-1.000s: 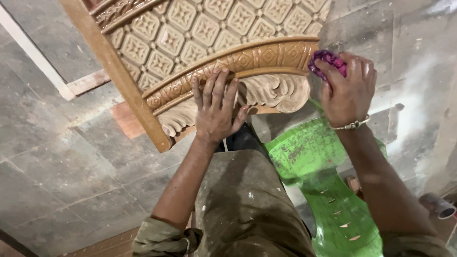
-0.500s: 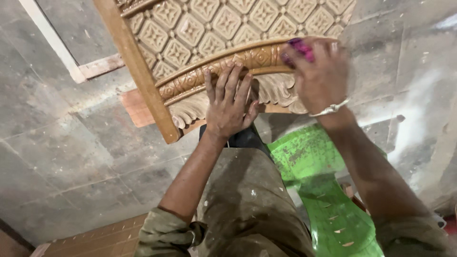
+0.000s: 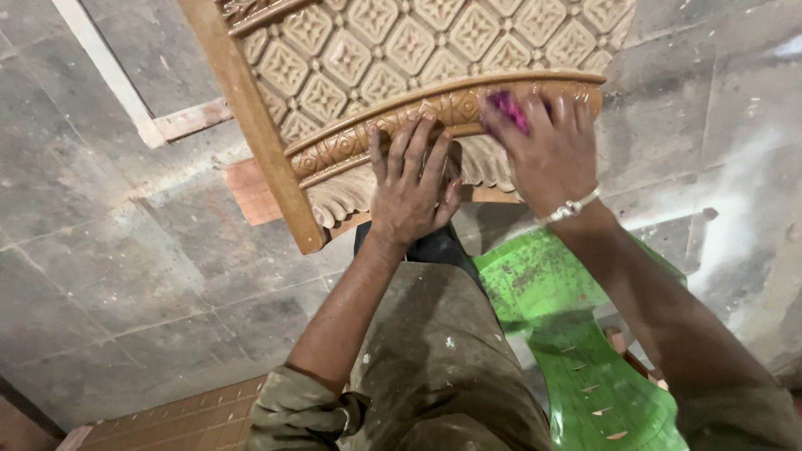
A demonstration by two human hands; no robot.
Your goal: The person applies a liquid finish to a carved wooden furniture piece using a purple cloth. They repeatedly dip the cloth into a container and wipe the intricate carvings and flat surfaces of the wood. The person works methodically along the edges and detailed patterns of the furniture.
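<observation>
Carved wooden panel [image 3: 368, 67]: it is tilted over the grey tiled floor [image 3: 125, 276], its lower edge brought close in front of the seated person, so that the curved carved band and the leaf-like fringe beneath it are within easy reach of both hands.
Grey tiled floor: it is dusted pale at the right; a white strip [image 3: 104, 71] and a flat wooden piece [image 3: 251, 188] are left lying beside and under the panel's corner.
Green plastic chair [image 3: 585, 359]: it is placed just beside the person's right leg, under the right forearm, its seat speckled with dirt.
Trouser leg [image 3: 434, 367]: it is stained with pale flecks and is stretched out toward the panel's lower edge.
Left hand [image 3: 412, 188]: it is laid flat, fingers spread apart, pressed on the curved band and fringe; nothing is gripped, and the panel seems to be steadied by it against the rubbing.
Right hand [image 3: 555, 150]: its fingers are drawn together and clamped on the pink pad, which is pressed onto the curved band near its right end.
Pink pad [image 3: 506, 108]: only a small part is seen between fingers and wood; its material cannot be told.
Bracelet [image 3: 572, 206]: a pale band is worn at the right wrist.
</observation>
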